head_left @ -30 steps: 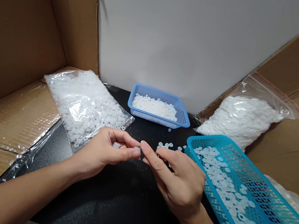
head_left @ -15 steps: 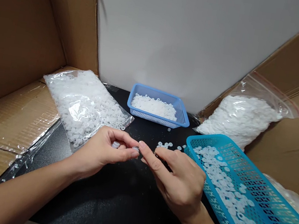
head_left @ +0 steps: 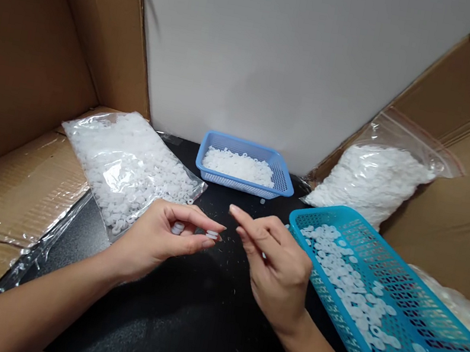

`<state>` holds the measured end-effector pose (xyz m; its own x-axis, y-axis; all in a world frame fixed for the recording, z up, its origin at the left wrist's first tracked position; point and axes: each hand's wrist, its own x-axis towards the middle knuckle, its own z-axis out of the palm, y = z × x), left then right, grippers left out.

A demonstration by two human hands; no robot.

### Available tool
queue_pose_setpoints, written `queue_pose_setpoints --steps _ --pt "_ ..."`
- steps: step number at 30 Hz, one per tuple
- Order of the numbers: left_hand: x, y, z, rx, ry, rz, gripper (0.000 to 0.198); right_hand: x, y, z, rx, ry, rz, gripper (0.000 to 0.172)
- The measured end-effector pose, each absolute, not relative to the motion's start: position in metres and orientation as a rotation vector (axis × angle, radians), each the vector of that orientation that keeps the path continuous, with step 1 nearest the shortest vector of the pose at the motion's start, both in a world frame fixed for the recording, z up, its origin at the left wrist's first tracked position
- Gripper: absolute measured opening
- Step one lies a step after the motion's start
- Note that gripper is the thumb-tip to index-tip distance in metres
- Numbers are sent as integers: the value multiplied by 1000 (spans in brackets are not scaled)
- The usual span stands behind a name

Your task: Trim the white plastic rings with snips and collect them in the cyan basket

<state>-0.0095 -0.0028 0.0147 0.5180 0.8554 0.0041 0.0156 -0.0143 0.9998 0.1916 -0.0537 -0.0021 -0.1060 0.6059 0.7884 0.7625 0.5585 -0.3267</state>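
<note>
My left hand [head_left: 162, 233] pinches a small white plastic ring piece [head_left: 212, 234] between thumb and index finger; it looks like two rims stacked. Another such white piece [head_left: 177, 228] sits deeper, within the curled fingers of that hand. A short gap to the right, my right hand [head_left: 277, 261] has its index finger pointing toward the pinched piece without touching it. Its other fingers are curled, and a small bit of white shows among them, mostly hidden.
Behind the hands stands a blue basket [head_left: 242, 186] of white rings. To the right, a larger turquoise basket [head_left: 385, 249] holds flat white discs. A clear bag of rings [head_left: 129, 164] lies left, and a zip bag of white pieces [head_left: 370, 174] leans right. Cardboard [head_left: 13, 181] borders the black table [head_left: 174, 322].
My right hand has drawn back from the left, opening a gap between the fingertips. The piece pinched in my left hand now shows more fully. The view has shifted slightly.
</note>
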Motion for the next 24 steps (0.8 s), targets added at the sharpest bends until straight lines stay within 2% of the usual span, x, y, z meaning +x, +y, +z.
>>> queue_pose_setpoints --steps 5,11,20,22,24 --pt "-10 -3 16 1431 721 824 15 193 -46 -4 -1182 -1642 -60 32" --pt "-9 -3 17 1428 648 855 22 193 -45 -7 -1224 -1610 -35 32" --pt "-10 -1 16 1436 663 847 20 193 -46 -11 -1247 -1555 72 24" --pt "-10 -1 16 1431 666 849 21 192 -47 -11 -1275 -1538 123 27" --pt "-10 -1 15 1433 665 854 20 192 -47 -11 -1312 -1525 169 39"
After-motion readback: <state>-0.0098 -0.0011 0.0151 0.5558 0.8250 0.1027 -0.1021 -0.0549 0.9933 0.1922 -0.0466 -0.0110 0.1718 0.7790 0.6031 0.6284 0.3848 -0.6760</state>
